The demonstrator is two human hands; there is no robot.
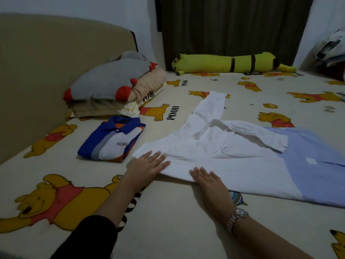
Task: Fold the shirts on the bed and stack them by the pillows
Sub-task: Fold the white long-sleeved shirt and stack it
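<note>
A white shirt (214,146) lies spread on the bed, one sleeve stretched toward the far side and the other folded across its body. Its right part overlaps a light blue shirt (313,165). My left hand (149,164) lies flat with straight fingers on the white shirt's near left corner. My right hand (205,179) presses flat on its near edge. A folded blue, white and orange shirt (112,141) sits to the left, just in front of the pillows (110,85).
The bed sheet (168,212) has a yellow bear print. A long yellow plush (224,62) lies along the far edge below a dark curtain. The beige headboard (46,71) stands at the left. Bundled items (332,53) sit at the far right.
</note>
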